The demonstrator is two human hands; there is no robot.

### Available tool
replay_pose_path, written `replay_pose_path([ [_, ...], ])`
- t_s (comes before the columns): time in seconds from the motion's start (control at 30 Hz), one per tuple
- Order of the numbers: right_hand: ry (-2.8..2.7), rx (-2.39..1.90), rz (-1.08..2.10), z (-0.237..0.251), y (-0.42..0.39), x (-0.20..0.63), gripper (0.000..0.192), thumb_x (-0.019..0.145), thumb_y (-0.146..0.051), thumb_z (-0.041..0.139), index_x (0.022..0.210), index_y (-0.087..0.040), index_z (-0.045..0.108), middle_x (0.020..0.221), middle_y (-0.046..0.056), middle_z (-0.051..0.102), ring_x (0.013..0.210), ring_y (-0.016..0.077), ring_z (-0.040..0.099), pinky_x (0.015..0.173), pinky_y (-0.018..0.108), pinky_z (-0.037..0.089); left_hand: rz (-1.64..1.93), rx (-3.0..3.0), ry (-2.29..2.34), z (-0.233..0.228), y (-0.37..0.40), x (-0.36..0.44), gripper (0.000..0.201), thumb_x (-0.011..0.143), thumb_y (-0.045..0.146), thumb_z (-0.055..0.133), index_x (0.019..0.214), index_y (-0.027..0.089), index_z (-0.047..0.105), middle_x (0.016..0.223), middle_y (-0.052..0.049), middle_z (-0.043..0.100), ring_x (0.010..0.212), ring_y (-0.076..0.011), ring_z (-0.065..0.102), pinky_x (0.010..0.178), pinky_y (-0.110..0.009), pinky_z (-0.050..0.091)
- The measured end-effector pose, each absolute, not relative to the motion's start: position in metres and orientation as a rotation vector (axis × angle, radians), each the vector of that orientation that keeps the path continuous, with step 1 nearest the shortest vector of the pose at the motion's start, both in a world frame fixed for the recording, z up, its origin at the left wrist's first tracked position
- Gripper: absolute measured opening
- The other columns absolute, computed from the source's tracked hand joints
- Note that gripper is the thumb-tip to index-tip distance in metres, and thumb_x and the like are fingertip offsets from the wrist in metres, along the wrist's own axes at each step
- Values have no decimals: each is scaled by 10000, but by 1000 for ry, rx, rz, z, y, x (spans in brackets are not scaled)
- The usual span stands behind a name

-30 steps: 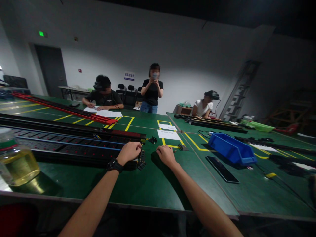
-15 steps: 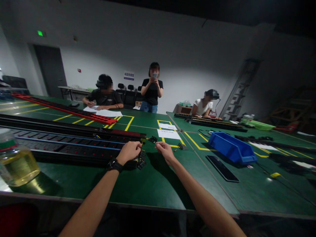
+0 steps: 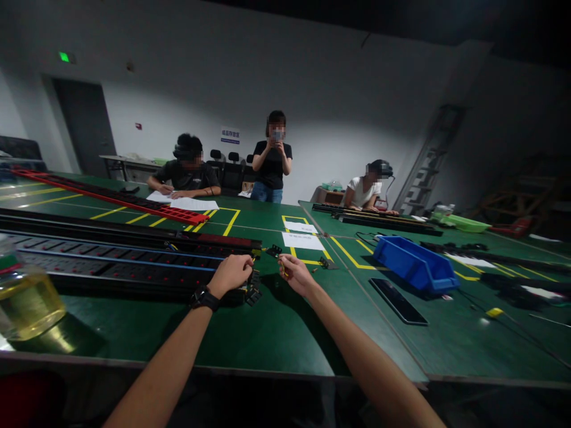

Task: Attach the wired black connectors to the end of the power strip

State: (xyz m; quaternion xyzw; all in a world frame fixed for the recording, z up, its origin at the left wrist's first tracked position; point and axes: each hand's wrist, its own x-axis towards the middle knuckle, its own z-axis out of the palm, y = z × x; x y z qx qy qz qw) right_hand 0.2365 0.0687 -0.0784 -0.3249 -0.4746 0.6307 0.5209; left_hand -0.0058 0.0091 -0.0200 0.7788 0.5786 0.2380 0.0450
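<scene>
My left hand [image 3: 231,272], with a black watch on its wrist, is closed at the right end of a long black strip assembly [image 3: 134,270] with red dots and blue lines. Bits of yellow wire show by its fingertips; what they grip is hidden. Just to the right, my right hand [image 3: 295,274] is closed in a pinch above the green table, on something too small to name. A small black connector-like piece [image 3: 273,251] lies beyond its fingertips. Another dark piece [image 3: 253,296] hangs at the end of the strip, below my left hand.
A blue bin [image 3: 414,267] and a dark phone-like slab [image 3: 398,302] lie to the right. At left stands a bottle of yellow liquid [image 3: 31,306]. Paper sheets [image 3: 303,240] and a red rail [image 3: 191,215] lie farther back. Three people are across the table.
The view has shifted slightly. My right hand has turned a little, its fingers more curled, with a bit of yellow showing beside them. My left hand stays at the strip's end.
</scene>
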Motion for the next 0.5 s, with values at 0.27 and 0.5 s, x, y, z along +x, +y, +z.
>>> replay_pose_path([
  [0.27,-1489,-983,993,-72,110,214,313,693,-450,777,838,-174,748,636,-5,645,605,142,545,592,273,423,722,2366,1780,-18,6,-4,255,895,182,527,975,233,764,996,-60,800,932,-224,730,795,-279,491],
  [0.5,-1516,-1005,823,-75,148,180,274,745,-377,632,854,-163,763,699,18,697,642,156,596,607,261,458,693,2366,1796,-18,7,-5,255,894,180,532,970,239,767,996,-58,801,924,-219,729,821,-285,480],
])
